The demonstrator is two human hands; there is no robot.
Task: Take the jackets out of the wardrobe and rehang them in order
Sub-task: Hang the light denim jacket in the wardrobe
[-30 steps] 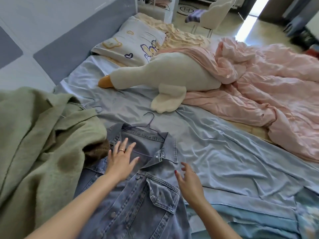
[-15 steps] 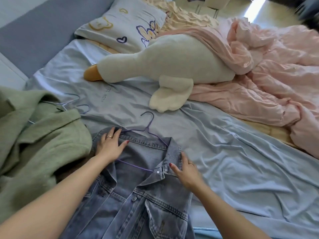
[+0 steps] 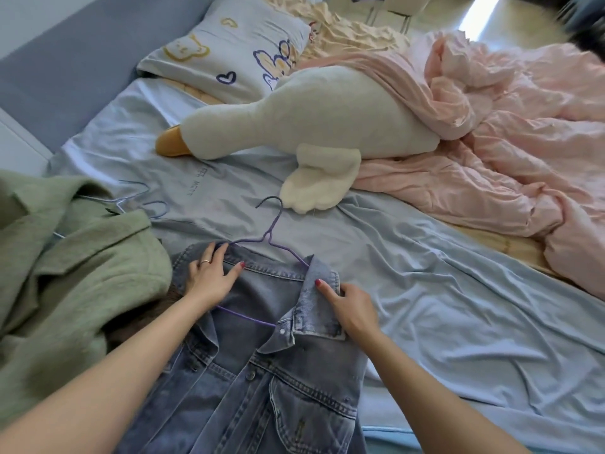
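A bed covered by a wrinkled pale blue sheet [image 3: 409,290] fills the view, with a grey padded headboard [image 3: 65,70] along its far left edge. One denim jacket [image 3: 262,371] lies front-up on the near part of the sheet, its collar pointing away and its lower half cut off by the frame. One purple wire hanger [image 3: 271,234] sits inside the collar, hook out on the sheet, its lower bar showing across the open neck. The left hand [image 3: 209,280] lies on the left shoulder of the jacket, fingers spread and reaching to the hanger's arm; I cannot tell whether they grip the wire. The right hand [image 3: 352,306] pinches the right collar flap between thumb and curled fingers. Just left of the jacket is one heaped green coat [image 3: 72,283], partly out of frame, with two more wire hangers [image 3: 144,204] poking out from beneath it. Farther off lie one white goose plush [image 3: 327,116], one printed pillow [image 3: 229,54], and one crumpled pink duvet [image 3: 491,142] covering the plush's rear.
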